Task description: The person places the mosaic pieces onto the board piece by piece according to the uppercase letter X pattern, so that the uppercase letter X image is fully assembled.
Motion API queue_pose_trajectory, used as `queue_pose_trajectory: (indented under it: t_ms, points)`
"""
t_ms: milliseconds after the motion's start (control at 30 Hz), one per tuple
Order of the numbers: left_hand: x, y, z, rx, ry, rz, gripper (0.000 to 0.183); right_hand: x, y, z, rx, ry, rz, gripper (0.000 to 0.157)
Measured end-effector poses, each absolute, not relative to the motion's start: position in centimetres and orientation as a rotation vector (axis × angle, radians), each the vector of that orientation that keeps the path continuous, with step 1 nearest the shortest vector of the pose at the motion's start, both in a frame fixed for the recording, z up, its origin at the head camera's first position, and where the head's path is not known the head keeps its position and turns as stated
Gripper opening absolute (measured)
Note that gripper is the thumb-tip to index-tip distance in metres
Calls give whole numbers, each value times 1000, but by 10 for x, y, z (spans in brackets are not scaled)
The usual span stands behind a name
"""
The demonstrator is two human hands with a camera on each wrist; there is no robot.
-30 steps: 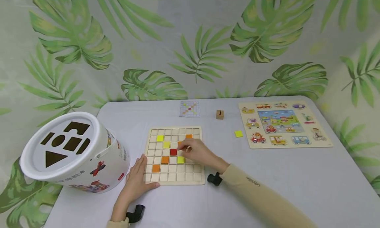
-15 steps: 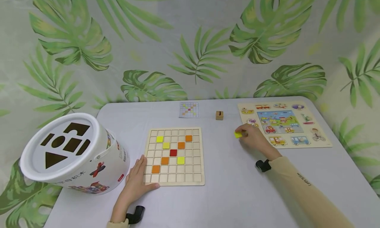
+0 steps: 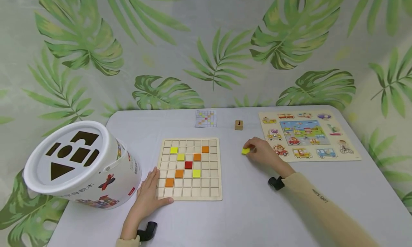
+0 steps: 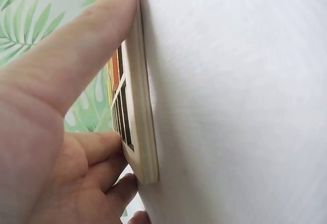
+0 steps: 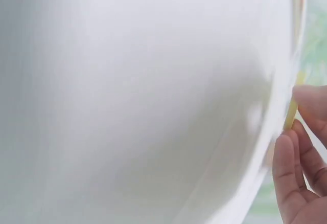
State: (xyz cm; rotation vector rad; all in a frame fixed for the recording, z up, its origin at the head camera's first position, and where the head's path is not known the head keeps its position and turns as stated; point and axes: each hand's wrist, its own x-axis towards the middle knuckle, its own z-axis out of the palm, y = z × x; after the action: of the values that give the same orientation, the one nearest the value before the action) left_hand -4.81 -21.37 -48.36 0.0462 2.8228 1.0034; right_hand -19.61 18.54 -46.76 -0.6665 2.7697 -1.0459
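Note:
In the head view, my right hand (image 3: 264,154) pinches a small square yellow tile (image 3: 245,151) over the cloth, between the grid board and the picture puzzle. The right wrist view shows the tile (image 5: 290,114) edge-on between thumb and fingers. My left hand (image 3: 148,193) rests at the near left corner of the wooden grid board (image 3: 206,192), fingers along its left side and thumb at the near edge. Set in the board are a red tile (image 3: 188,164), several orange tiles (image 3: 179,173) on one diagonal, and three yellow tiles (image 3: 181,157) on the other.
A white bucket (image 3: 132,172) with shape holes in its lid stands left of the board. Behind the board lie a patterned grid card (image 3: 206,119) and a small wooden cube (image 3: 238,125). A vehicle picture puzzle (image 3: 305,136) lies at the back right.
My right hand left the board, picked up the loose yellow tile near the puzzle, and has moved back left with it. My left hand has stayed at the board's corner.

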Motion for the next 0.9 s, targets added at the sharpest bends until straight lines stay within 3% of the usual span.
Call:
queue_pose_trajectory:
  t_ms: [400,900]
  points:
    - [-51,-215,-487,62,2821,1010,113,-138,90,-463,-1024,2457,-1124,19]
    - [-50,-215,-485,51,2824,984,114,-122,63,-468,-1072,2510,-967,20]
